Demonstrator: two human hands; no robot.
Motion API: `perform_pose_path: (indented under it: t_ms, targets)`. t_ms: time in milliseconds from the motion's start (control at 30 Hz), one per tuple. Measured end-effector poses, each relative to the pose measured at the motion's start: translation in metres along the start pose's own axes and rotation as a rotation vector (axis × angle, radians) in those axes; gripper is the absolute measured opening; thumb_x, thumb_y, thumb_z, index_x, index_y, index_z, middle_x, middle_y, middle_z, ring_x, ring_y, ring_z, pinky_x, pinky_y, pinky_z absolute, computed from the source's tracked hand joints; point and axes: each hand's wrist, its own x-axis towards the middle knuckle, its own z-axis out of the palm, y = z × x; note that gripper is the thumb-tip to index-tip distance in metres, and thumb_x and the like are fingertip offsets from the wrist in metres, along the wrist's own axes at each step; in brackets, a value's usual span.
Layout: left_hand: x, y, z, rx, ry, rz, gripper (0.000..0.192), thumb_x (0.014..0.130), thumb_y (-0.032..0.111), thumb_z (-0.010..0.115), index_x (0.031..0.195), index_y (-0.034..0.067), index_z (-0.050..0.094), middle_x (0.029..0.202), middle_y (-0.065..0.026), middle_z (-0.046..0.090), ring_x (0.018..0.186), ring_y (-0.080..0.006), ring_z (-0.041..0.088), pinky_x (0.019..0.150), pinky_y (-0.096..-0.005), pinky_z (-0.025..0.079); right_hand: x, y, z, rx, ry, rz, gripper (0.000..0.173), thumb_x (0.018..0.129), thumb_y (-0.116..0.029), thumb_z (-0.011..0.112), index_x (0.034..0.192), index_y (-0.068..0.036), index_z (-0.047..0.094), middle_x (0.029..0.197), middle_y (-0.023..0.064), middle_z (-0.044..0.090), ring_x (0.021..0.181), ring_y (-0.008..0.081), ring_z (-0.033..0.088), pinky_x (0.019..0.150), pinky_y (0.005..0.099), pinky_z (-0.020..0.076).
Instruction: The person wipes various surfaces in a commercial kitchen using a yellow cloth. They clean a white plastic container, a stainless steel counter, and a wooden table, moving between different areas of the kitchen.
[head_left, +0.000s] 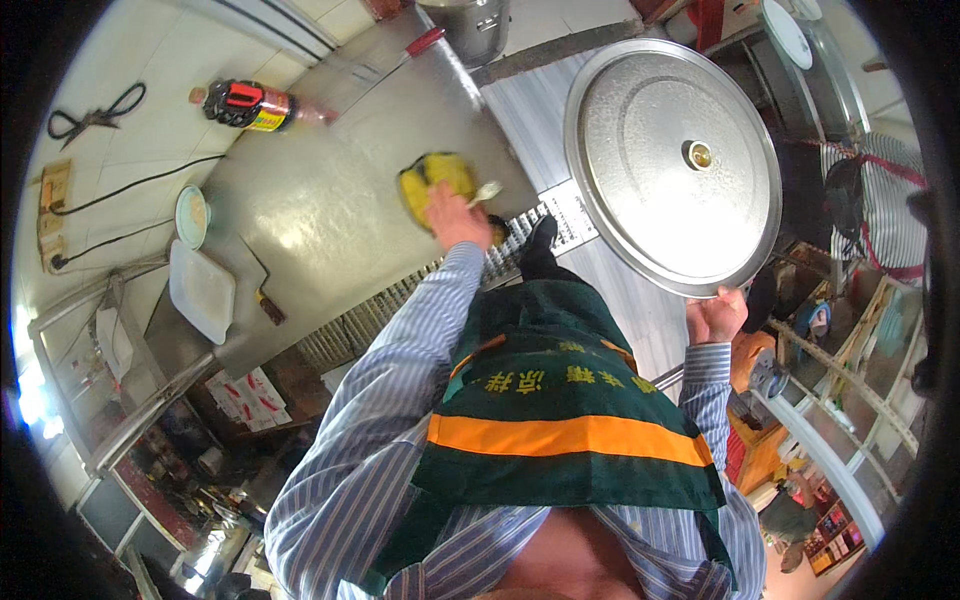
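My left hand (459, 219), slightly blurred, presses on a crumpled yellow cloth (442, 171) with dark parts, on the metal worktop (337, 202) near its front edge. Its palm and some of its fingertips are hidden. A small pale object (487, 192) shows just right of these fingers; what it is cannot be told. On the right, my right hand (718, 315) grips the rim of a large round metal lid (637, 202), closest to me. The lid's top faces the camera, with a small round knob (699, 155) in it.
Along the wall side stand a dark sauce bottle (255, 105) and a bowl (193, 216), near a white tray (201, 291) and a wooden-handled tool (268, 306). A metal pot (472, 30) is beyond the worktop. Shelving (840, 375) lies right; a person (791, 517) is far off.
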Motion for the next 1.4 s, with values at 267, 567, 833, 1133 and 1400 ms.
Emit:
perform_pose_path:
  t_ms: [267,567,833,1133,1400]
  targets:
    - [0.099,0.053,0.017,-0.206,-0.111,0.617,0.034,0.077,0.015,0.069,0.109,0.004,0.063,0.148,-0.0127,0.052,0.142,-0.0294,0.044,0.116,-0.0464,0.036,0.072,-0.011,0.045,-0.126,-0.095,0.103,0.064,0.067,-0.008,0.061,0.130,0.001,0.058,0.126,0.0155,0.065,0.114,0.0347,0.062,0.102,0.0509,0.0484]
    - [0.123,-0.218,-0.060,-0.049,0.194,-0.142,0.031,0.080,0.007,0.064,0.111,0.000,0.063,0.144,-0.0203,0.051,0.129,-0.0435,0.049,0.107,-0.0481,0.043,0.131,0.062,0.078,-0.305,-0.165,0.390,0.050,0.066,0.004,0.056,0.114,-0.004,0.066,0.108,0.0073,0.069,0.106,0.0262,0.064,0.101,0.0407,0.0483]
    - [0.139,-0.420,-0.125,0.018,0.091,-0.420,0.033,0.096,0.013,0.053,0.127,0.002,0.056,0.152,-0.0228,0.043,0.139,-0.0413,0.043,0.114,-0.0453,0.039,0.154,0.227,0.096,-0.457,-0.077,0.747,0.050,0.065,0.011,0.055,0.113,0.000,0.063,0.102,0.0134,0.069,0.088,0.0314,0.067,0.079,0.0441,0.0566]
    - [0.207,-0.464,-0.141,-0.180,-0.166,-0.232,0.025,0.103,0.017,0.048,0.123,0.002,0.055,0.149,-0.0309,0.042,0.138,-0.0476,0.038,0.117,-0.0454,0.032,0.146,0.361,0.176,-1.117,-0.518,1.102,0.036,0.088,-0.011,0.066,0.121,0.001,0.064,0.109,0.0139,0.070,0.097,0.0267,0.067,0.090,0.0431,0.0549]
    - [0.251,-0.402,-0.134,-0.108,-0.344,-0.029,0.036,0.106,0.022,0.043,0.132,0.000,0.053,0.143,-0.0257,0.050,0.134,-0.0406,0.047,0.114,-0.0436,0.037,0.298,0.352,0.320,-1.889,-0.830,-0.625,0.025,0.089,-0.014,0.057,0.111,-0.005,0.065,0.109,0.0186,0.070,0.095,0.0389,0.067,0.087,0.0487,0.0536]
